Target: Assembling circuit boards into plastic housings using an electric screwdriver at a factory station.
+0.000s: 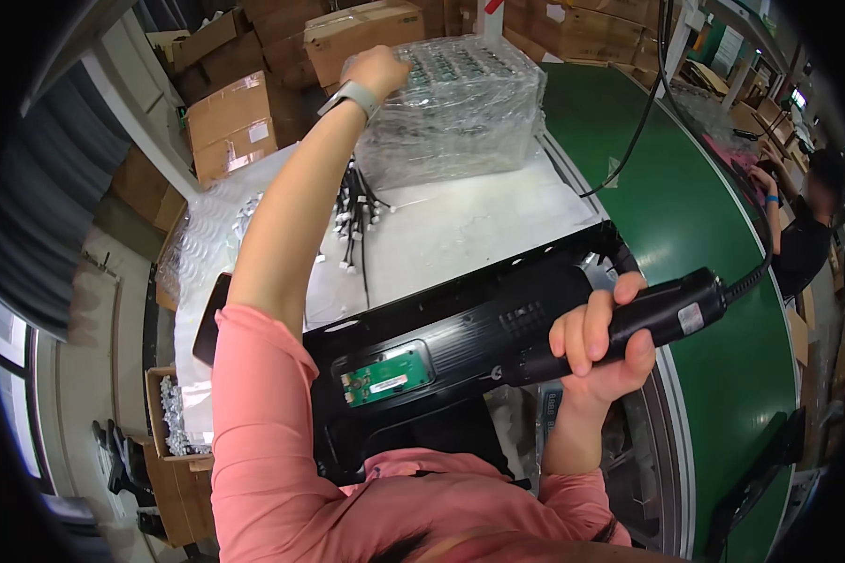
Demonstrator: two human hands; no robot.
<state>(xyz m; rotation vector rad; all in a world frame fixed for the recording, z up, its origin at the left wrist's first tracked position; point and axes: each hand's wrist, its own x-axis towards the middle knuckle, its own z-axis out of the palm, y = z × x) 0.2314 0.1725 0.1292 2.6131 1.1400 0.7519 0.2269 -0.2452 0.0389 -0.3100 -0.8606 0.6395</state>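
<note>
My right hand (603,338) is wrapped round a black corded electric screwdriver (671,314), held sideways with its tip toward the left. Beneath the tool lies a long black plastic housing (465,314), set at a slant close to my body. In a recess of that housing sits a small green circuit board (408,366) with a white label. My left hand (377,71) reaches far forward to the near-left top of a stack of clear trays (451,141) wrapped in film. Rows of green boards show in the top tray. The left fingers are curled closed, and what they pinch is hidden.
A bundle of black cables with white connectors (352,220) lies on the white tabletop (479,202). The green conveyor belt (629,216) runs along the right, with a black cord above it. Cardboard boxes (230,127) stand behind. Another person (803,235) works at far right.
</note>
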